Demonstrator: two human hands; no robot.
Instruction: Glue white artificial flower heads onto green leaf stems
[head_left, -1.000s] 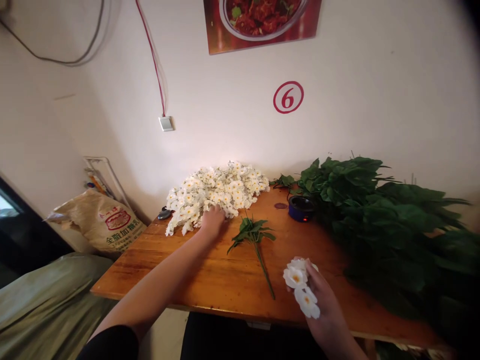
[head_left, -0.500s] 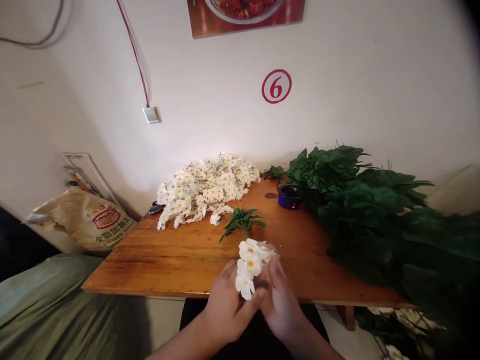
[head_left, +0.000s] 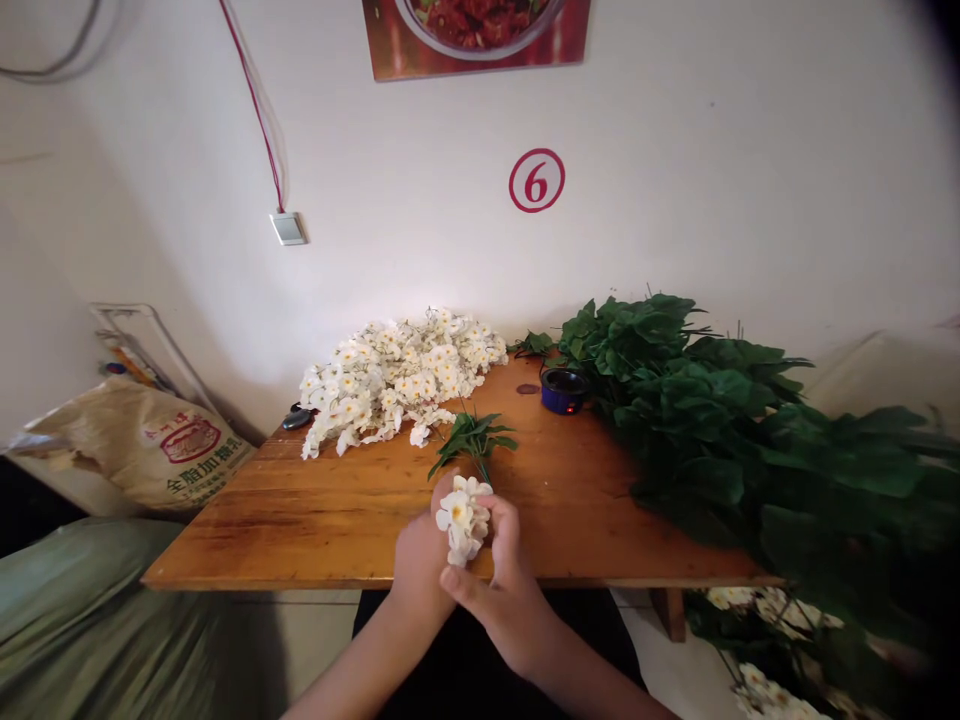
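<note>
In front of me, near the table's front edge, a spray of white artificial flowers (head_left: 463,515) with yellow centres is in my hands. My left hand (head_left: 424,560) is closed around it from behind and the left, its fingertips hidden by the petals. From the right, my right hand (head_left: 502,590) curls about the blossoms, index finger against their right side and thumb below them. Just beyond the blossoms a tuft of narrow green leaves (head_left: 474,440) points away from me. Whether it joins the same stem is hidden.
A heap of white flowers (head_left: 397,375) lies at the back left of the wooden table (head_left: 285,520). Large green leaves (head_left: 697,400) pile along the right side, beside a small blue pot (head_left: 562,390) with a red light. A printed sack (head_left: 165,440) stands at left.
The blossoms, which hung in a row, now show as a tighter bunch. My right hand has come round to their right and front, while my left has slid further behind. The view has shifted slightly.
</note>
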